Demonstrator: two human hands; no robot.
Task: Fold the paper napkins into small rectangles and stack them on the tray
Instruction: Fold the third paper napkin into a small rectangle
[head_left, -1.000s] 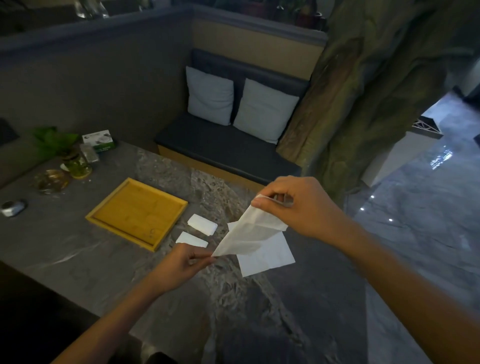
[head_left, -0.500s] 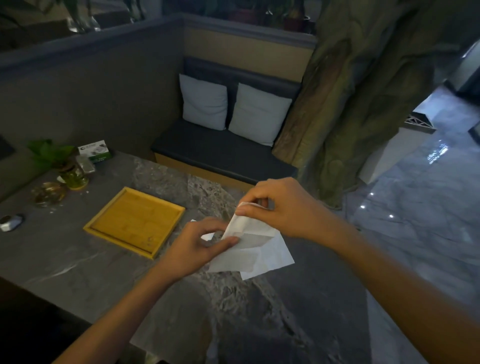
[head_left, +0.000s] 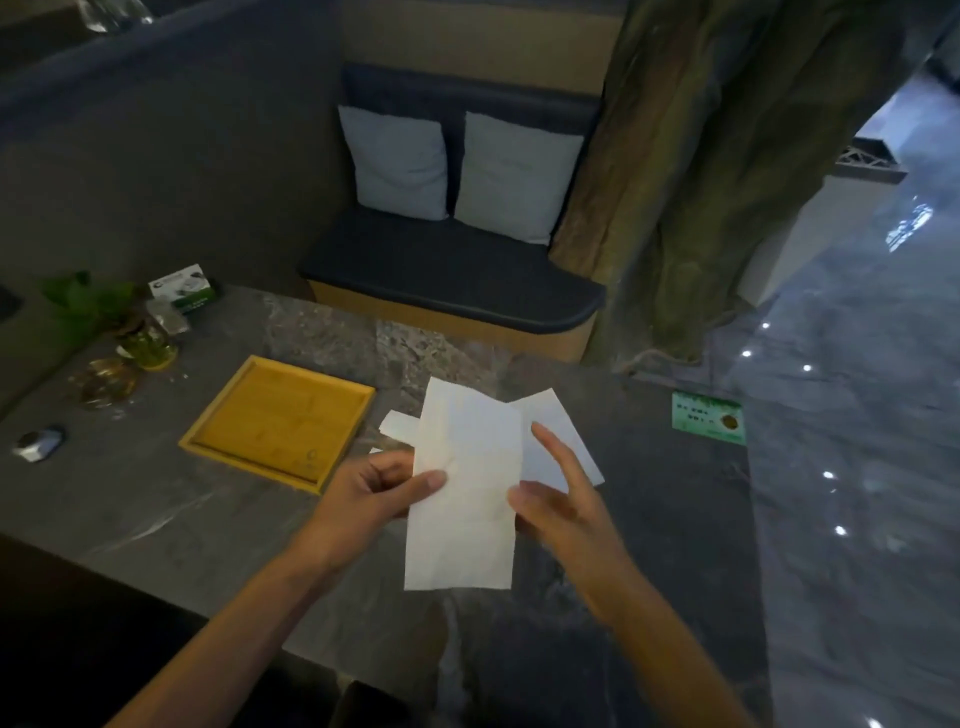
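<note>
A long white paper napkin (head_left: 465, 488) hangs upright above the grey stone table, folded into a tall strip. My left hand (head_left: 371, 491) pinches its left edge between thumb and fingers. My right hand (head_left: 558, 499) touches the right edge with the thumb while its fingers are spread. Behind the strip another white napkin (head_left: 558, 436) lies flat on the table. A small folded napkin (head_left: 397, 426) lies between it and the bamboo tray (head_left: 218, 434). The tray holds nothing.
At the table's far left stand a green plant in a glass jar (head_left: 143, 340), a glass ashtray (head_left: 106, 384), a small box (head_left: 182, 288) and a silver object (head_left: 39, 444). A green card (head_left: 707, 418) lies near the right edge. A cushioned bench (head_left: 452, 270) stands behind.
The napkin was pulled between both hands at an angle; now it hangs as a straight tall strip. My right hand has dropped from its top corner to its right edge and spread its fingers.
</note>
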